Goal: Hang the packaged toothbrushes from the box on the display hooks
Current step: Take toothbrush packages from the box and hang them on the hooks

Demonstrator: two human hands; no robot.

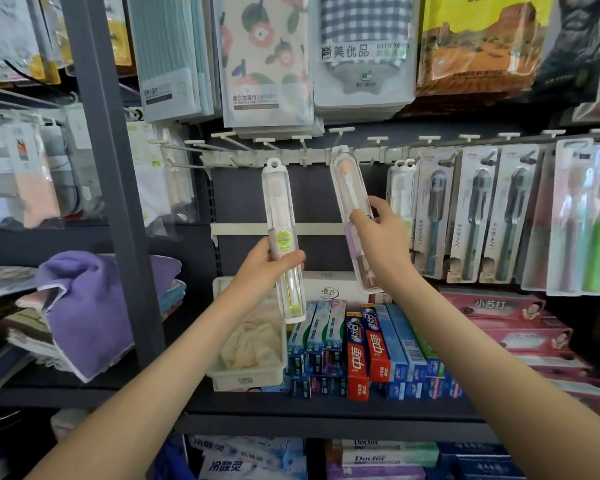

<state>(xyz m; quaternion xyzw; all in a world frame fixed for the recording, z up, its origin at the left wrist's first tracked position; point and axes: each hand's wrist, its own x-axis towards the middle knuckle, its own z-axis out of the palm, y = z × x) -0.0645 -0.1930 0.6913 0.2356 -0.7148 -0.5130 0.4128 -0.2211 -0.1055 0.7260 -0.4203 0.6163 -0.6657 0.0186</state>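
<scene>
1. The first packaged toothbrush (280, 209), a clear case with a green-handled brush and a round green sticker, stands almost upright just left of the frame's centre. Its hang loop is just below the white hook rail (312, 155) and does not appear to be on any hook.
2. The left hand (267, 265) grips this case below its middle, fingers behind it and the thumb curled across the front.
3. The second packaged toothbrush (347, 181), with an orange head and a purple handle, tilts with its top leaning left, at the frame's centre. Its top reaches the rail under one display hook (340, 131); whether the hole is over the hook cannot be told.
4. The right hand (381, 233) pinches this case at mid-length, thumb on the front and fingers curled round the right edge.
5. Right of the hands, carded toothbrush packs (471, 216) hang in a row from the same rail.
6. Below, toothpaste boxes (368, 348) in blue, red and pink lie on the dark shelf (326, 414), with a white carton (329, 289) behind them.
7. A white tray (246, 377) holding a cream cloth (253, 341) sits beside the boxes, lower centre-left.
8. A purple towel (90, 306) lies folded at the left of the frame.
9. Bagged bath towels (361, 57) hang along the top.
</scene>
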